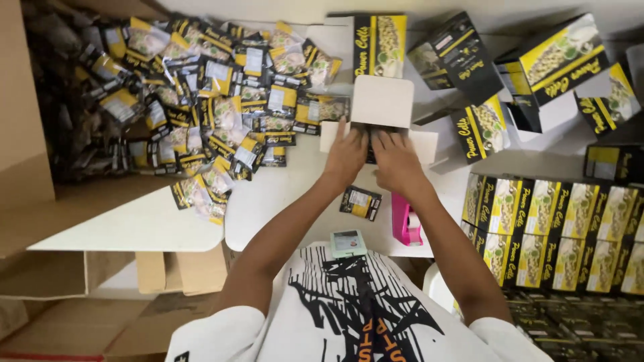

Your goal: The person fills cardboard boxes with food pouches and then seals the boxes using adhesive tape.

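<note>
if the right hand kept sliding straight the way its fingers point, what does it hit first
The right hand points into the open box, so it would probably meet the box's raised white flap first; depth is unclear.

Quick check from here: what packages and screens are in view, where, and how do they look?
Open carton: under both hands, white flaps up.
Sachet pile: upper left, black-yellow pouches.
Lone sachet: near left forearm.
Stacked cartons: right, black-yellow rows.
Loose cartons: upper right, tumbled.
Phone: at chest, lit screen.
</note>
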